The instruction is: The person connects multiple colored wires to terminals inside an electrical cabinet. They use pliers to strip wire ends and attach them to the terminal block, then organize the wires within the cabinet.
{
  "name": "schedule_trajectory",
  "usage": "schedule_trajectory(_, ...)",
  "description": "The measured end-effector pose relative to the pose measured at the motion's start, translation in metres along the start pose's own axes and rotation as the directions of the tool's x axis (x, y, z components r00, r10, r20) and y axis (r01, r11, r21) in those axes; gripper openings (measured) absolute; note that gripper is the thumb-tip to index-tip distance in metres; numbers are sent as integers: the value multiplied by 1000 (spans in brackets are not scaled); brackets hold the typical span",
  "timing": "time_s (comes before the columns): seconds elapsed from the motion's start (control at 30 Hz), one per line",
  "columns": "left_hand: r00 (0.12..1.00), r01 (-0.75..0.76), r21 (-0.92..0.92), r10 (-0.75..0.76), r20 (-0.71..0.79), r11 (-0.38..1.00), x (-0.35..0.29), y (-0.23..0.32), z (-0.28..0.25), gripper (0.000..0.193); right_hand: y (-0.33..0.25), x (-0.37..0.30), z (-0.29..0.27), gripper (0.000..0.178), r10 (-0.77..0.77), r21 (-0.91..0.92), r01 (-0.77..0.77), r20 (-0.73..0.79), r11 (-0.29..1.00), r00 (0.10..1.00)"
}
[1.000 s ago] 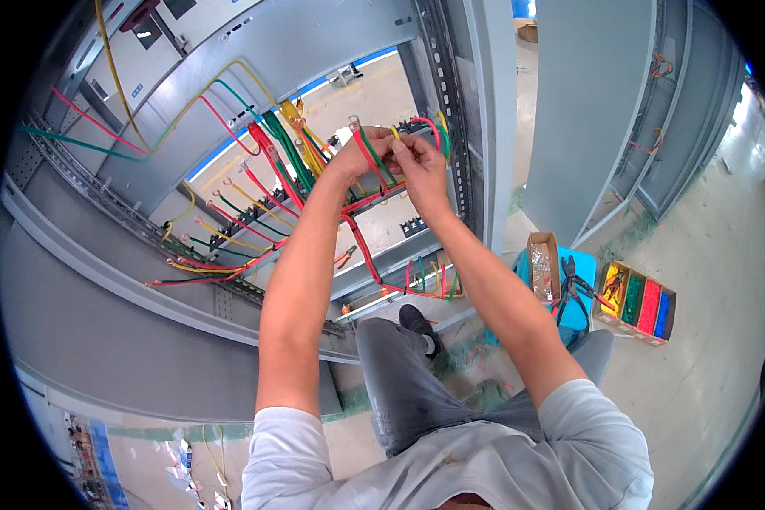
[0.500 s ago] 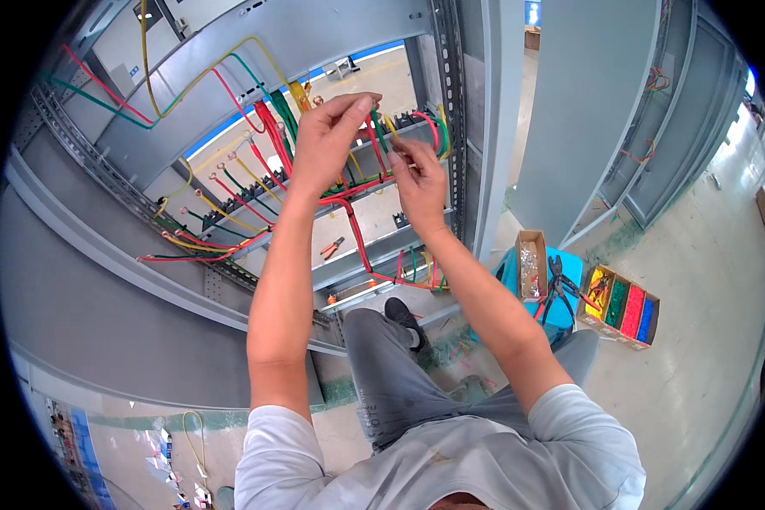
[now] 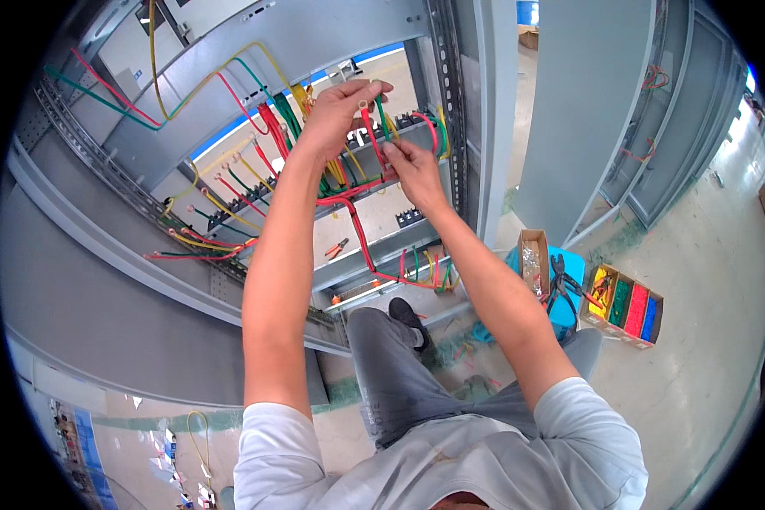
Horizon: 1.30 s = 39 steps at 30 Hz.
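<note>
My left hand [image 3: 342,112] is closed in a pinch at the upper end of a green wire [image 3: 382,117]. Below it, my right hand [image 3: 415,170] pinches the same green wire lower down, its fingertips hiding part of it. Just left of the green wire stands a red wire [image 3: 368,126] with a ring terminal [image 3: 364,105] on its tip. A yellow wire [image 3: 392,127] runs close on the right, beside my right fingertips. These wires rise from a red-wrapped harness [image 3: 336,201] inside a grey metal cabinet frame [image 3: 460,110].
Several lugged wires fan out at the left of the frame. Orange-handled pliers [image 3: 337,248] lie beyond the lower rail. At right, a blue-green box [image 3: 567,316] carries a carton of small parts [image 3: 534,259] and black crimping pliers [image 3: 559,280], beside a divided box of coloured sleeves [image 3: 625,337].
My left fingertips have moved slightly up and right along the green wire. The red wire's ring terminal now shows apart from them. My right hand has shifted a little left.
</note>
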<state>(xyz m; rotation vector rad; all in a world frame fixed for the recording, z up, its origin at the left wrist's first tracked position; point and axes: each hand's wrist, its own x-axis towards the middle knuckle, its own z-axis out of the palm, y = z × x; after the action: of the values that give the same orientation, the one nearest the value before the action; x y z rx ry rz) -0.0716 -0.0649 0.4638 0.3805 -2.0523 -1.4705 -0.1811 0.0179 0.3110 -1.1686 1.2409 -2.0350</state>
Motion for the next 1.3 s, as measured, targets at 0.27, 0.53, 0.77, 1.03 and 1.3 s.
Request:
schedule_trajectory(0.27,861,-338,362,441,-253,869,19,-49,7,34,5,-5,-7,28,-19,61,17,25,998,1000)
schedule_trajectory(0.53,730,-253,941,682,35,223,16,-67,5,37,13,-4,-9,27,-49,114,47,16,992,999)
schedule_trajectory(0.77,964,-51,929,260,-50,368,23,-75,8,25,15,-5,-8,23,-101,149,102,-15,984,995)
schedule_trajectory(1.03,997,-12,906,-58,41,423,35,-79,-5,27,12,-4,-1,23,-106,164,111,-40,980,994)
schedule_trajectory(1.3,992,-27,863,-92,85,505,27,-86,-4,29,17,-5,-3,24,-123,115,130,-62,985,990)
